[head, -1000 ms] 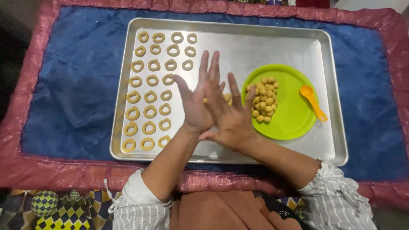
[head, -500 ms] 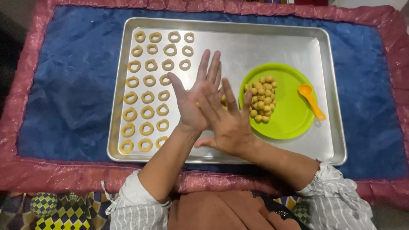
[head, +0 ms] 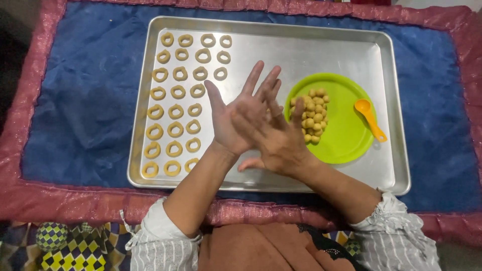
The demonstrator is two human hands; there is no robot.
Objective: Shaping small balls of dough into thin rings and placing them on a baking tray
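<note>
My left hand (head: 232,118) lies palm up over the middle of a silver baking tray (head: 301,31), fingers spread and pointing away from me. My right hand (head: 282,146) rests palm down across it, pressed flat against the left palm. Anything between the palms is hidden. Rows of small dough rings (head: 175,106) fill the tray's left part. To the right of my hands a green plate (head: 349,138) on the tray holds a pile of small dough balls (head: 312,114) and an orange spoon (head: 370,119).
The tray sits on a blue cloth (head: 80,100) with a shiny red border (head: 60,200). A patterned checked fabric (head: 65,246) shows at the lower left, by my striped sleeves.
My palms have stayed pressed together and rubbed across each other. The right hand slid a little forward over the left. The tray's contents have not moved.
</note>
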